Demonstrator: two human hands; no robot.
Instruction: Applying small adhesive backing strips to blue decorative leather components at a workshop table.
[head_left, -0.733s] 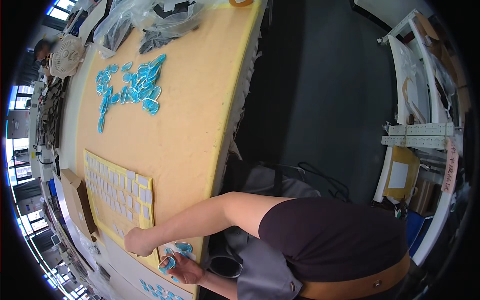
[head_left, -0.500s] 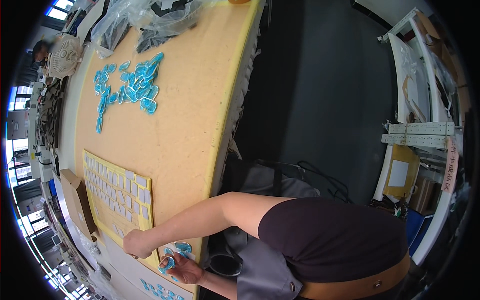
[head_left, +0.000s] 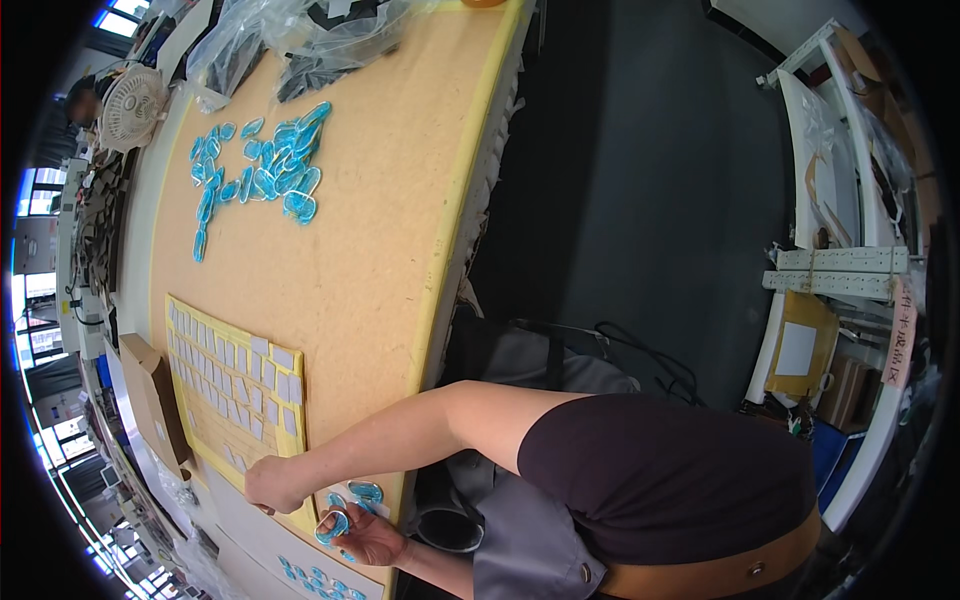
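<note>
Gripping a blue oval piece point(head_left: 333, 524) between its fingertips, the right hand point(head_left: 365, 537) is being held at the near edge of the yellow foam-topped table point(head_left: 370, 260). Two more blue oval pieces point(head_left: 362, 491) are lying flat on the foam just beside that hand. The left hand point(head_left: 274, 485) is being held closed in a loose fist, knuckles down, at the lower corner of the yellow sheet point(head_left: 235, 385); whether anything is pinched inside it cannot be told. Rows of small pale rectangular stickers point(head_left: 232, 372) are laid out on this sheet, which is lying flat on the foam. A brown cardboard box point(head_left: 152, 398) is sitting against the sheet's left edge. Below both hands, a white tray point(head_left: 262, 540) carrying further blue pieces point(head_left: 318, 580) is partly cut off by the picture's rim.

Farther up the table, well apart from the hands, a loose cluster of blue oval pieces point(head_left: 262, 172) is spread over the foam. Beyond it, clear plastic bags point(head_left: 290, 40) are heaped at the far end. A white desk fan point(head_left: 134, 106) is standing at the table's far left corner.
</note>
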